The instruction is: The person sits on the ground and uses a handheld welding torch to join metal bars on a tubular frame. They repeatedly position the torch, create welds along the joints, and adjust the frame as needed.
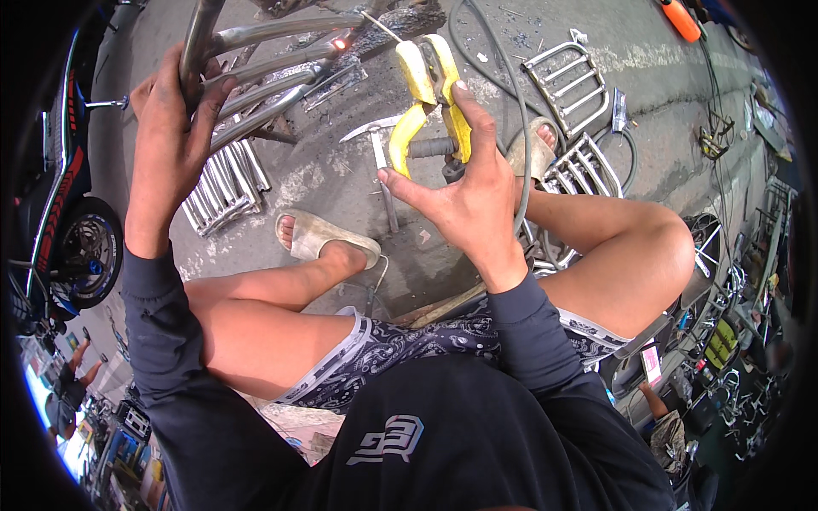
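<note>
My left hand (170,128) is wrapped round an upright tube of a metal tube frame (264,77), several of whose tubes run off to the right. A small red-hot spot (340,44) glows at one tube's end. In my right hand (464,192) is a yellow welding electrode holder (415,72), gripped between thumb and fingers. From its upper jaw a thin welding rod (381,25) points up and left, its tip near the frame but apart from the glowing spot. A pick-headed chipping hammer (381,153) lies on the ground beyond my right thumb.
Shiny tube racks lie left (223,189) and right (569,85), with another rack (586,170) by my right foot. A grey cable (515,77) loops past my right hand. A motorbike wheel (85,251) stands at left; an orange bottle-like object (680,19) lies far right.
</note>
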`<action>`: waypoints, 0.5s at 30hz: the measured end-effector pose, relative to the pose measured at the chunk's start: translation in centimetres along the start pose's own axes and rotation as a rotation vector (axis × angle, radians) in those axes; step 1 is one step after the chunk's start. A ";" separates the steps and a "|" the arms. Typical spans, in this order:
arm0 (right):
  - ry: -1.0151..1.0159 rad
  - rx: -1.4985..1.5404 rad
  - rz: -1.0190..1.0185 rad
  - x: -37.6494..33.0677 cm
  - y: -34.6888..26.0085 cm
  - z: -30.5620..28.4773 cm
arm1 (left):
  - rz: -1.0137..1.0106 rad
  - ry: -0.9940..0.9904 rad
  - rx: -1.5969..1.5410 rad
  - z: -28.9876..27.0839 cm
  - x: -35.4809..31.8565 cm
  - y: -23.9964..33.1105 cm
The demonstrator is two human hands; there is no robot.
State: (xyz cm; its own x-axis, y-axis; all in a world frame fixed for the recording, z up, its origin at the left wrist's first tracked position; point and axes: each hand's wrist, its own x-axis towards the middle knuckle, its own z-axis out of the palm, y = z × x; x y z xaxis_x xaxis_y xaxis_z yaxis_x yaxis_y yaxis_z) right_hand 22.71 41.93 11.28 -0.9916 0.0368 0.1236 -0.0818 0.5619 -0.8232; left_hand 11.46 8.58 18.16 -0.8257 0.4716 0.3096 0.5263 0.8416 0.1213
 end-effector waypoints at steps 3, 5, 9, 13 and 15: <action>0.050 0.085 -0.011 0.3 0.3 -0.3 | -0.110 -0.023 -0.119 0.1 -0.2 -0.4; 0.070 0.085 -0.061 0.3 0.1 -0.5 | -0.139 -0.014 -0.230 0.3 -0.4 -0.4; 0.006 0.172 0.007 -0.3 -1.0 -2.1 | -0.161 -0.004 -0.311 0.4 -0.4 -1.0; -0.086 0.107 -0.010 -0.5 -1.4 -4.7 | -0.278 -0.067 -0.292 0.1 -0.3 -2.6; -0.112 0.013 0.015 -0.4 -0.9 -5.0 | -0.272 -0.041 -0.350 0.2 -0.3 -3.3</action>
State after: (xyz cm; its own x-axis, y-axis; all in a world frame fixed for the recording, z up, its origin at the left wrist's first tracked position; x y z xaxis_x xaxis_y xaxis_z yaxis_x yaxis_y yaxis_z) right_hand 23.68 45.58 14.75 -0.9976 -0.0477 0.0497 -0.0678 0.5511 -0.8317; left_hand 9.94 5.66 17.48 -0.9474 0.2611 0.1854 0.3198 0.8003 0.5072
